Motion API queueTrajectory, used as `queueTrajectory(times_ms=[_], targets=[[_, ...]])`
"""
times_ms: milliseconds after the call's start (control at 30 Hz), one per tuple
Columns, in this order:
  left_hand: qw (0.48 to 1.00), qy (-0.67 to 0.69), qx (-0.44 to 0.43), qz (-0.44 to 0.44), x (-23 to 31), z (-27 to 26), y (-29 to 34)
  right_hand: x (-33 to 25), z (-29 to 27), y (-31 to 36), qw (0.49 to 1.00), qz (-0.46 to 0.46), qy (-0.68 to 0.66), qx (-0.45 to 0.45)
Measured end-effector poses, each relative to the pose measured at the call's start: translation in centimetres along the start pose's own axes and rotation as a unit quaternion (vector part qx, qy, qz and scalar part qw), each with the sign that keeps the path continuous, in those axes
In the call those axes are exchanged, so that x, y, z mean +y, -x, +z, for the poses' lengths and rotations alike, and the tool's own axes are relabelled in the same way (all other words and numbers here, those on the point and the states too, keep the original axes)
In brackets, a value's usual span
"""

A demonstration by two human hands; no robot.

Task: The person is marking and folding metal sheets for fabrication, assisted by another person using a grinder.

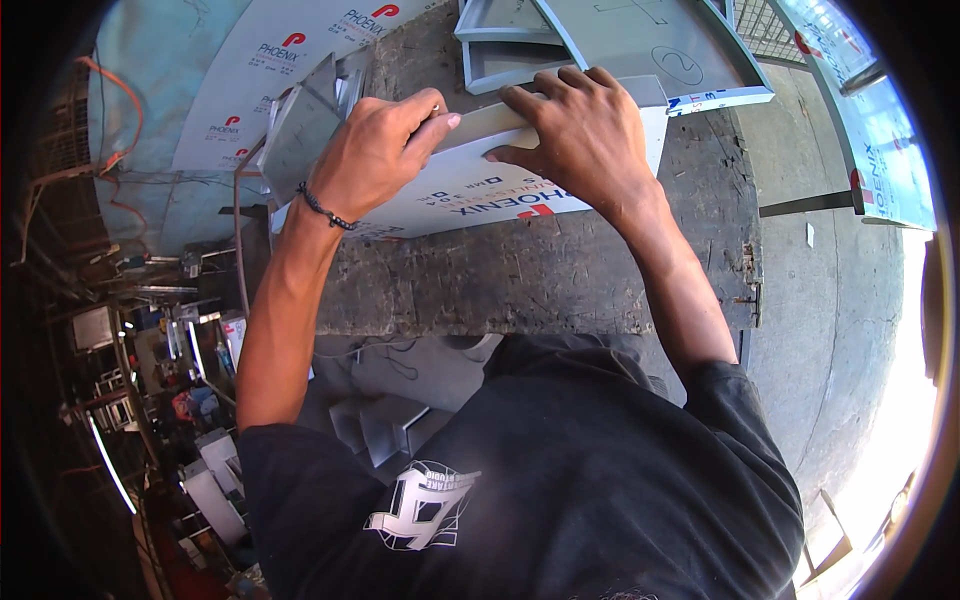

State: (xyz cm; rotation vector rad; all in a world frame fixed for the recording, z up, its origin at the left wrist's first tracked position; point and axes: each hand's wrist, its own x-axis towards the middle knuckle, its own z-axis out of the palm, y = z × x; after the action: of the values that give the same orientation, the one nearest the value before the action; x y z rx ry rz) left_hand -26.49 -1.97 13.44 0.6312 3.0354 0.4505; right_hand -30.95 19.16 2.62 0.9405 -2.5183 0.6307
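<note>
A bent sheet-metal piece stands along the worn workbench, its front face covered in printed white protective film. Its narrow grey flange runs along the top, away from me. My right hand grips the upper part, fingers over the flange and thumb against the filmed face. Toward the left end, my left hand is closed, thumb pressed to the curled forefinger at the top edge. What that pinch holds, if anything, is too small to make out. A dark braided bracelet circles my left wrist.
Beyond my right hand lies a metal tray-like panel beside angled metal frames. Large film-covered sheets stand at the far left; another filmed sheet is at right. Bent metal pieces sit under the bench. Clutter fills the left side.
</note>
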Motion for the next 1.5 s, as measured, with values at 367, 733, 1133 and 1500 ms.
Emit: queueTrajectory(times_ms=[367,733,1133,1500], targets=[[1.000,0.020,0.015,-0.016,-0.6,0.4,0.8,0.0,0.1,0.0,1.000,0.000,0.001,-0.006],[1.000,-0.024,0.000,-0.002,-0.9,0.3,0.8,-0.2,0.0,0.2,1.000,0.005,-0.008,0.001],[0.999,-0.026,-0.009,0.022,-0.9,-0.1,0.7,-0.1,0.4,0.2,1.000,0.009,0.002,0.011],[0.999,-0.030,-0.037,0.019,-0.4,-0.4,0.1,-0.1,0.5,0.3,0.999,0.006,0.046,0.013]])
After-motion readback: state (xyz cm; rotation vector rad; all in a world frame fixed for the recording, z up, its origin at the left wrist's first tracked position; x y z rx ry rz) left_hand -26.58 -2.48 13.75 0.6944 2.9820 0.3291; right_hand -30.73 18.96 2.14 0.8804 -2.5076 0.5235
